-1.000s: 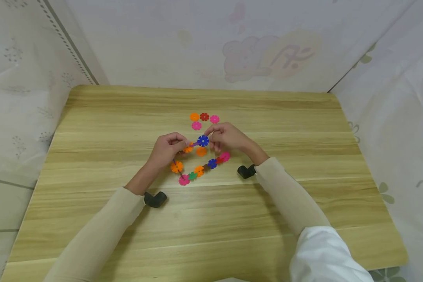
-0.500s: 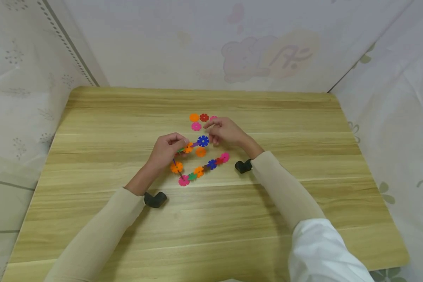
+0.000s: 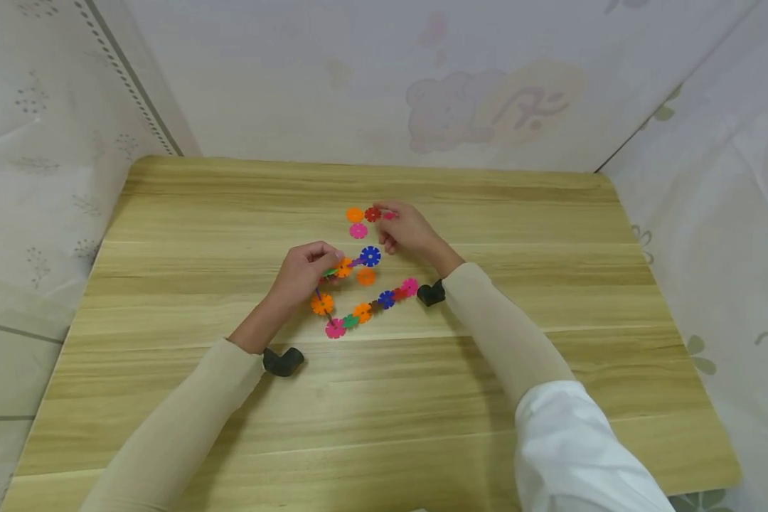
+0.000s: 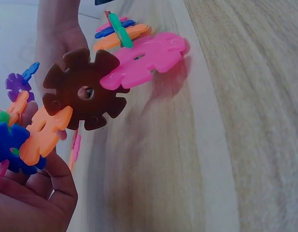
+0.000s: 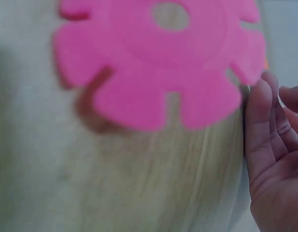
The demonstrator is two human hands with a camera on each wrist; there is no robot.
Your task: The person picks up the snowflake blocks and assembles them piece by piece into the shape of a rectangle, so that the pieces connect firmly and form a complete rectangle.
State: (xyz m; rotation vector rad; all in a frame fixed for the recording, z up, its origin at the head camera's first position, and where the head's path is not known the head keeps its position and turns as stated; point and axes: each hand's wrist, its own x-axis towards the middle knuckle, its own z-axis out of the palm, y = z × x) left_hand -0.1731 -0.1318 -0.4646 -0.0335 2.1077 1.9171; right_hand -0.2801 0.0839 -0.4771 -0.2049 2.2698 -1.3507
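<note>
My left hand pinches a chain of slotted flower-shaped plastic discs at its upper left part, near an orange disc. At this chain's far end a blue disc stands out to the right. The chain bends down past another orange disc and a pink disc, then runs up right to an end pink disc. In the left wrist view a brown disc links orange and pink ones. My right hand reaches over the loose discs, its fingertips at a red disc, partly covering a pink disc.
Loose discs lie at the back: an orange disc and a pink disc. Another loose orange disc lies inside the chain's bend. Both wrists carry black camera mounts. The wooden table meets a patterned cloth backdrop.
My right hand has left the blue disc at the chain's end and moved up and back to the loose discs. My left hand stays in place with the chain.
</note>
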